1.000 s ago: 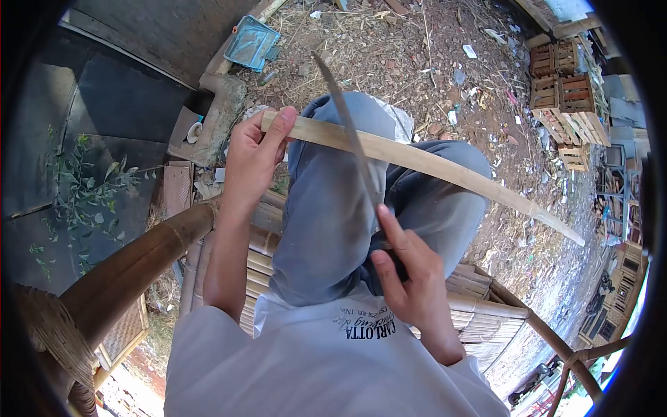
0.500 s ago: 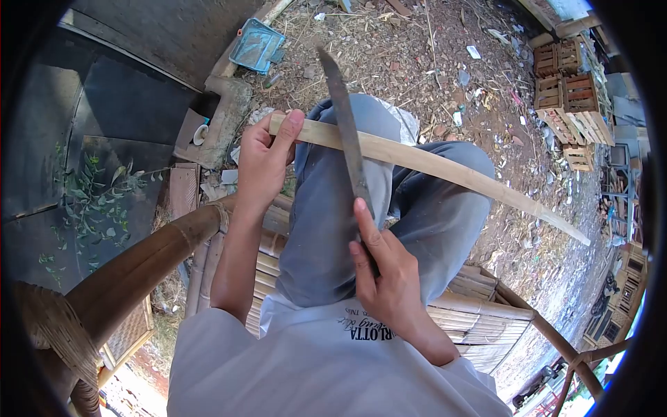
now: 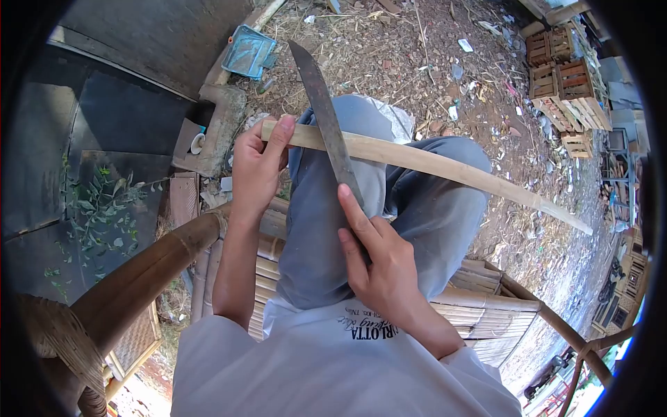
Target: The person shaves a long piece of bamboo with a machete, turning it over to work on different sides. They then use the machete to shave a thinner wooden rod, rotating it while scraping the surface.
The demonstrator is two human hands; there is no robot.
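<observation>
My left hand (image 3: 262, 163) is closed on the near-left end of a long pale bamboo strip (image 3: 431, 165), thumb pressed along its top. The strip lies across my raised knees and stretches out to the right, bending slightly downward. In my right hand (image 3: 381, 260) is a machete (image 3: 322, 115) with a dark, stained blade, its handle hidden in the palm. My index finger lies straight along the back of the blade. The blade crosses over the strip just right of my left hand, pointing up and to the left.
I sit on a bamboo bench (image 3: 479, 316) with a thick bamboo armrest (image 3: 149, 260) at my left. A blue plastic tray (image 3: 250, 52) lies by the wall. Wooden crates (image 3: 573, 80) are stacked at the right. Litter and shavings cover the dirt ground (image 3: 389, 59).
The machete has shifted slightly left and turned so that more of its flat side shows. My right hand has moved a little left with it. The strip stays almost in place.
</observation>
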